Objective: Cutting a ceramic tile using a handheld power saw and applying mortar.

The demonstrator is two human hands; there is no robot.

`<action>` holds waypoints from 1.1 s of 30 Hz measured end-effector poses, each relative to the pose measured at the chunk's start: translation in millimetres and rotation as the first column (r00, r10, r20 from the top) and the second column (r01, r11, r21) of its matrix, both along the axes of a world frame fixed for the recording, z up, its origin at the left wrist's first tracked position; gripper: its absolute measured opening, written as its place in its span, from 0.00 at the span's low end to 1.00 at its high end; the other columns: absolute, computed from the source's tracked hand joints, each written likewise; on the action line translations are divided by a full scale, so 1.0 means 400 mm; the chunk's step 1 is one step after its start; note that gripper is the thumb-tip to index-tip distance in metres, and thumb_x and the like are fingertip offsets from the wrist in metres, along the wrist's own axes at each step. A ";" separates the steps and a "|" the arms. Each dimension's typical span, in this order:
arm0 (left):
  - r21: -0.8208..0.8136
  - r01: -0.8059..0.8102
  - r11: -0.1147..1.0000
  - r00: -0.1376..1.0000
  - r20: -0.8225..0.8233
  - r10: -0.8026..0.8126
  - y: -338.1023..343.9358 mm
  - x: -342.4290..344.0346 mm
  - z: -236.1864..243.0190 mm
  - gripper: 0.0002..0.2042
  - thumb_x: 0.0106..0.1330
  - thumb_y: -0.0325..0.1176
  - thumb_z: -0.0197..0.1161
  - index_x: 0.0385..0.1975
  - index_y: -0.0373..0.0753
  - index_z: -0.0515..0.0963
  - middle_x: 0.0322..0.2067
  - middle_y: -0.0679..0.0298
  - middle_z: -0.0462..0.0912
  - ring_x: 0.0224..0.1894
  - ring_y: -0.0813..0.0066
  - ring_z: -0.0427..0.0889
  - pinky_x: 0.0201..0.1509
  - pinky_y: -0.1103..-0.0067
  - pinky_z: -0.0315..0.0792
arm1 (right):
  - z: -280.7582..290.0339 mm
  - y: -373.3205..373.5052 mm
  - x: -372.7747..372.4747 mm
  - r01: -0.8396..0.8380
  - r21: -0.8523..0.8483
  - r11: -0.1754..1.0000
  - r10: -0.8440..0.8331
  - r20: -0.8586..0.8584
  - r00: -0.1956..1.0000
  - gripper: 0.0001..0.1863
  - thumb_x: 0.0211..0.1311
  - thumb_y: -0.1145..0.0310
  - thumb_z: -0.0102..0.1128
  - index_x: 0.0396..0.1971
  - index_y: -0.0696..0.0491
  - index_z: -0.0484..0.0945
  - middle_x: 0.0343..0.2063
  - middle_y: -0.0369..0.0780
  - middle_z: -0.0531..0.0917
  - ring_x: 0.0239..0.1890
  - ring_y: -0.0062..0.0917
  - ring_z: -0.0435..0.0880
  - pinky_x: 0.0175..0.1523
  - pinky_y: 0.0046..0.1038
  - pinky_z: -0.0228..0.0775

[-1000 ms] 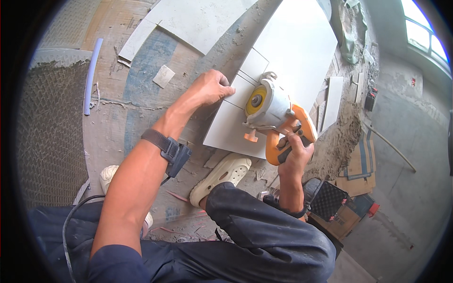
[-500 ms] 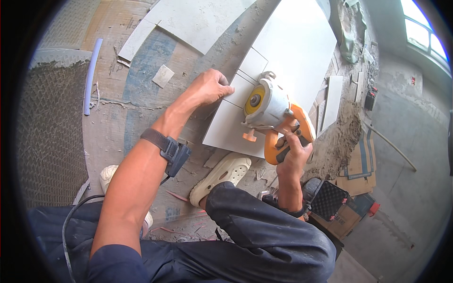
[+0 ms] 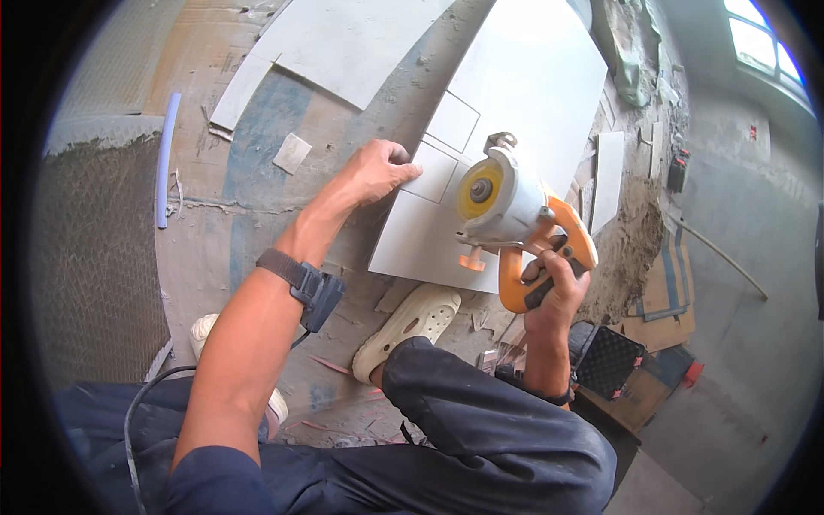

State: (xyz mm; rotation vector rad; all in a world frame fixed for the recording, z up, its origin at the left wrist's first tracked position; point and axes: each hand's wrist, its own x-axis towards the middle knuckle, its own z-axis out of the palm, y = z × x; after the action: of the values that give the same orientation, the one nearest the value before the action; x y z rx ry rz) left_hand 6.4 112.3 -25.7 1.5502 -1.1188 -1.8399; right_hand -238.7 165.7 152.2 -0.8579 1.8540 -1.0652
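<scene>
A large white tile (image 3: 541, 86) lies on the covered floor in front of me, with thin dark lines forming two rectangles along its left edge. My right hand (image 3: 556, 290) is closed around the orange and black handle of a handheld tile cutter (image 3: 511, 206). The cutter has a pale grey body and a round yellow-centred blade facing left, and it sits over the tile's lower middle. Whether its base touches the tile I cannot tell. At the tile's left edge, my left hand (image 3: 382, 170) has its thumb and fingertips closed on the rim, beside the lower rectangle.
Another cut white tile (image 3: 343, 51) lies at the far left, near a small tile scrap (image 3: 293, 153). A purple tube (image 3: 166, 163) runs beside a textured panel (image 3: 99, 249). White strips (image 3: 608, 180) and rubble lie right, with an open black case (image 3: 608, 360) nearer me.
The tile cutter has shifted right in my right hand, uncovering more of the lower rectangle's lines. My left hand remains at the tile's edge.
</scene>
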 end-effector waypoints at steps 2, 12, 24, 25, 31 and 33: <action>-0.017 -0.032 0.999 0.999 -0.014 0.032 -0.003 -0.012 -0.009 0.17 0.66 0.42 0.67 0.35 0.30 0.82 0.26 0.64 0.81 0.30 0.80 0.76 0.37 0.78 0.72 | 0.032 -0.003 -0.005 0.020 0.005 1.000 -0.020 0.007 1.000 0.12 0.56 0.74 0.59 0.40 0.60 0.74 0.22 0.38 0.77 0.21 0.22 0.77 0.29 0.26 0.72; 0.096 -0.075 0.993 0.971 -0.221 0.095 0.003 -0.047 -0.014 0.16 0.72 0.39 0.62 0.40 0.27 0.81 0.32 0.59 0.85 0.33 0.77 0.80 0.38 0.76 0.75 | 0.053 0.013 -0.054 0.026 0.041 0.999 -0.029 0.070 0.997 0.14 0.56 0.73 0.59 0.42 0.59 0.73 0.22 0.38 0.76 0.21 0.22 0.76 0.28 0.26 0.72; 0.192 -0.078 0.978 0.913 -0.379 0.147 0.039 -0.038 -0.020 0.18 0.77 0.44 0.53 0.45 0.33 0.79 0.37 0.66 0.84 0.37 0.82 0.79 0.40 0.83 0.74 | 0.097 -0.010 -0.049 -0.105 0.124 0.987 0.098 0.059 0.993 0.17 0.53 0.74 0.60 0.44 0.63 0.75 0.21 0.36 0.77 0.20 0.19 0.76 0.26 0.22 0.68; 0.266 -0.105 0.958 0.854 -0.469 0.224 0.043 -0.030 -0.002 0.19 0.78 0.45 0.50 0.47 0.33 0.78 0.40 0.65 0.84 0.39 0.81 0.80 0.43 0.82 0.75 | 0.111 -0.015 -0.039 -0.108 0.122 0.987 0.101 0.063 0.993 0.17 0.53 0.74 0.60 0.44 0.63 0.75 0.21 0.36 0.77 0.20 0.19 0.76 0.26 0.22 0.68; 0.418 -0.173 0.892 0.597 -0.676 0.432 0.037 -0.035 -0.002 0.18 0.80 0.42 0.45 0.53 0.34 0.74 0.42 0.64 0.84 0.42 0.79 0.82 0.50 0.77 0.78 | 0.176 -0.066 0.037 -0.394 0.344 0.852 0.441 -0.066 0.895 0.16 0.51 0.75 0.61 0.41 0.63 0.77 0.23 0.35 0.79 0.21 0.16 0.77 0.27 0.20 0.66; 0.450 -0.161 0.878 0.592 -0.668 0.451 0.044 -0.037 -0.025 0.17 0.80 0.41 0.45 0.52 0.34 0.74 0.41 0.63 0.84 0.41 0.79 0.82 0.48 0.78 0.78 | 0.152 -0.081 0.060 -0.395 0.336 0.855 0.436 -0.055 0.898 0.13 0.52 0.75 0.61 0.39 0.62 0.78 0.23 0.34 0.79 0.22 0.15 0.76 0.28 0.20 0.67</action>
State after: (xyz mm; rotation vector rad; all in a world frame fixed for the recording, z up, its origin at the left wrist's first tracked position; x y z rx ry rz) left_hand -8.6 129.9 -35.8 0.8339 -0.1042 -2.1592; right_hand -214.6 133.4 213.1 -1.0881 1.7665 -0.4326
